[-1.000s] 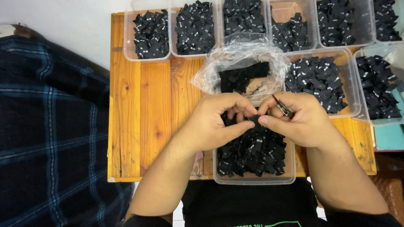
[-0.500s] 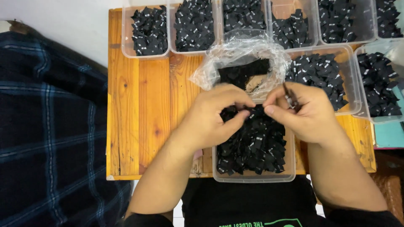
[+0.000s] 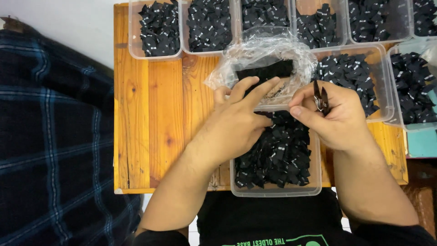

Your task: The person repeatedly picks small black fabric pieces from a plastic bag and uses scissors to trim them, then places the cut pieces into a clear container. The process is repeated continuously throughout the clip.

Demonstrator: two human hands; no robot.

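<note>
L hand (image 3: 239,120) lies palm-down w/ fingers spread, index and middle stretched fwd onto the edge of a crumpled clear plastic bag (image 3: 261,57); thumb side rests over the near tub. It pinches nothing that shows.

R hand (image 3: 334,116) is curled, thumb and forefinger pinched on small black snips (image 3: 321,98), blades pointing away from the body. Cannot tell if blades are parted.

Black strip of labels (image 3: 266,70) sits inside the bag, just beyond L fingertips, btwn the 2 hands and slightly ahead of them. Fingertips touch the bag; contact w/ the strip itself not clear.

Directly under both hands, nearest the body: clear tub (image 3: 275,191) heaped w/ cut black labels (image 3: 277,155), small white marks on them. L palm overlaps its far-left corner, R wrist is beside its right wall.

Beyond R hand: another clear tub of black labels (image 3: 350,75), touching the bag's right side. Further right of R hand, 1 more tub (image 3: 412,86), partly cut off by the frame.

Far row, well ahead of both hands: clear tubs (image 3: 157,29) side by side, all holding black labels.

All sit on a wooden slatted worktop (image 3: 150,114). Left of L forearm, off the worktop: dark blue plaid cloth (image 3: 50,136). Below the wrists: black shirt (image 3: 268,218) w/ green print.
</note>
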